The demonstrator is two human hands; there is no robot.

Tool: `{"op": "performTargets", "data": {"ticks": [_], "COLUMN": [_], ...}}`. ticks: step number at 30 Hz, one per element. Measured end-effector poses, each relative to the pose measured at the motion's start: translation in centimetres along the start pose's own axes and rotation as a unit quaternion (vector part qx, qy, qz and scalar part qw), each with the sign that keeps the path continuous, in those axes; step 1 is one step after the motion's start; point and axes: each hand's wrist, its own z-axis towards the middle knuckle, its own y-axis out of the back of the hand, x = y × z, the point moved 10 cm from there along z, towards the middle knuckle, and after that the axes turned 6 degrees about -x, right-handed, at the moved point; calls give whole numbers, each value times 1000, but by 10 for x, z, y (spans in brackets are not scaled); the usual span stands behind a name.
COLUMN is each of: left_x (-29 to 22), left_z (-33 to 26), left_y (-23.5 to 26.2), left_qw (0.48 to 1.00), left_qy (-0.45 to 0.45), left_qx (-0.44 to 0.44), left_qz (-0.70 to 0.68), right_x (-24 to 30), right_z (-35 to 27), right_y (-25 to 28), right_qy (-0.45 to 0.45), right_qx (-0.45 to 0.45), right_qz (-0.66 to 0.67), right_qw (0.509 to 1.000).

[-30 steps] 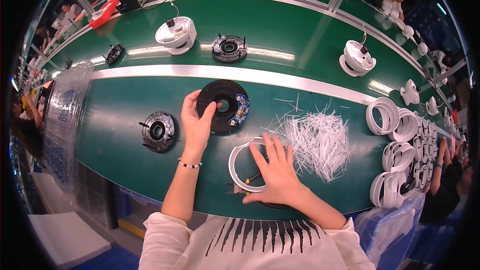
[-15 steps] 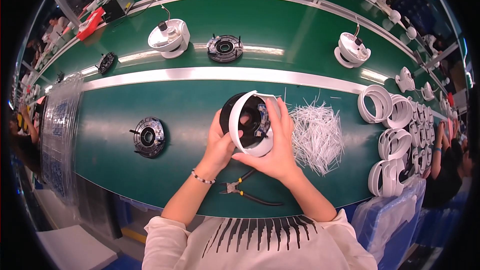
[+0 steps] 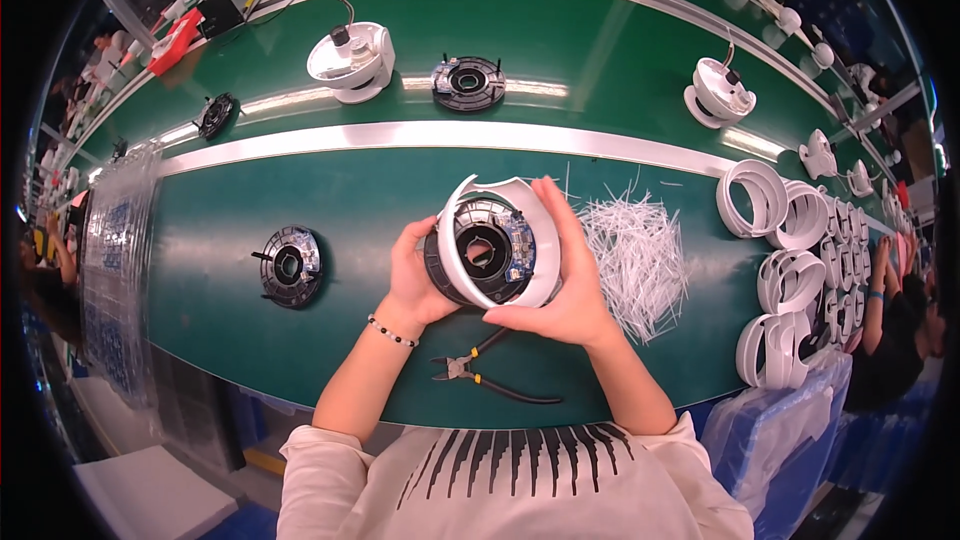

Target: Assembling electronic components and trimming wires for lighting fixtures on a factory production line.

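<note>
In front of my chest, both hands hold a white plastic ring housing [image 3: 546,252] and a black round base [image 3: 484,212] with a blue circuit board [image 3: 521,248]. My left hand [image 3: 412,278] grips the base's left side, its fingers partly hidden behind it. My right hand [image 3: 578,292] is wrapped around the housing's right wall, thumb along the lower rim. The base faces up, seen through the ring; I cannot tell whether it is fully seated. Below them on the bench lie diagonal cutting pliers [image 3: 459,368] with spread handles.
Left on the bench lies another black base [image 3: 284,290], near clear plastic trays [image 3: 120,270]. Thin white strips [image 3: 635,265] are heaped right of my hands, before several white rings [image 3: 752,227]. Beyond a metal rail, white domed units [image 3: 350,75] and another black base [image 3: 468,98] stand on the green belt.
My hands have tilted the ring and base, so the base's face and circuit board show more fully. The units on the belt have shifted right relative to the bench.
</note>
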Motion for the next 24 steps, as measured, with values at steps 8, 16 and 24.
{"op": "performTargets", "data": {"ticks": [8, 16, 24], "left_x": [-9, 0, 1], "left_z": [-9, -10, -15], "left_y": [-3, -7, -6], "left_qw": [994, 999, 999], "left_qy": [-87, -30, -9], "left_qx": [-37, -34, -22], "left_qz": [52, 12, -23], "right_x": [28, 10, 29], "right_z": [-4, 6, 8], "right_y": [-15, -18, -37], "right_qy": [101, 27, 96], "right_qx": [-10, 95, 155], "right_qz": [-202, -54, -194], "right_qw": [974, 994, 964]}}
